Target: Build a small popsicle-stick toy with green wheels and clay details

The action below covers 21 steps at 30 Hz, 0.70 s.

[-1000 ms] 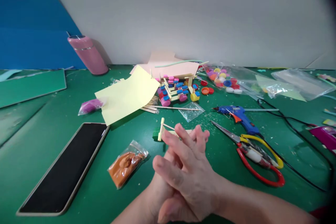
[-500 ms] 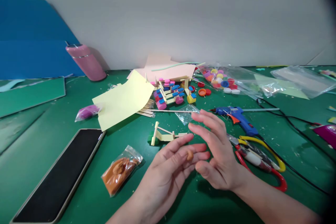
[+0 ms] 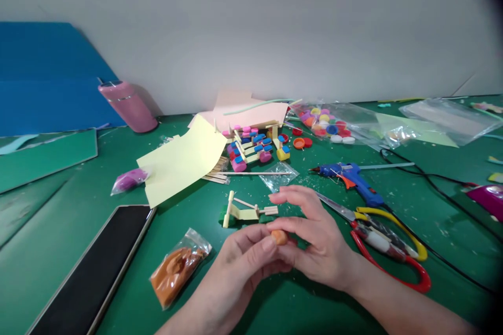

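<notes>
A small lump of orange-brown modelling clay (image 3: 279, 237) is pinched between both hands. My left hand (image 3: 251, 261) curls under it, with the thumb against its side. My right hand (image 3: 318, 235) presses its thumb and index finger on the lump from the right, the other fingers raised. Just beyond the hands stands a little cart-like model (image 3: 245, 213) of pale strips and sticks with a green part at its left end. A clear bag of matching clay (image 3: 178, 267) lies to the left of my left hand.
A phone (image 3: 90, 272) lies at left, near a yellow sheet (image 3: 181, 159). To the right are scissors (image 3: 385, 241) and a blue glue gun (image 3: 353, 180) with its cable. Colourful models (image 3: 251, 149), a bag of bottle caps (image 3: 326, 123) and a pink bottle (image 3: 129, 107) stand farther back.
My right hand has come in from the right, and its fingers now touch the clay. The lump has shifted from my left fingers to between both hands.
</notes>
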Tool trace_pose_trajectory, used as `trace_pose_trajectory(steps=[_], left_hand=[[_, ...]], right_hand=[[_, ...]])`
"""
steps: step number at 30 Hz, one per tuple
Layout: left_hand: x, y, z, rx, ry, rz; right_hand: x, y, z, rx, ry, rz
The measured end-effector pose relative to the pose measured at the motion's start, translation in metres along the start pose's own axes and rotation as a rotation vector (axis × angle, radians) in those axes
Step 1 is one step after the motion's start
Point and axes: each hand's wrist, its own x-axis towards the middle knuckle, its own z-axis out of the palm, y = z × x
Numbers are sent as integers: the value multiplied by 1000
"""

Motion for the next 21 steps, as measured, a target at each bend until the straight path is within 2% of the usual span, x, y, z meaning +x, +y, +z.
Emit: trace_pose_trajectory(steps=[4,10,17,21], left_hand=[[6,-2,1,87,39,1],[4,-9,-8,71,67,21],[4,-15,-14,17,-19,45],[3,-18,-17,26,-14,40]], right_hand=[[1,-2,-2,-1,-27,-43],[3,-5,1,-3,-22,-48],[2,-5,0,-10,-33,-64],[1,-4,2,-25,-42,-90]])
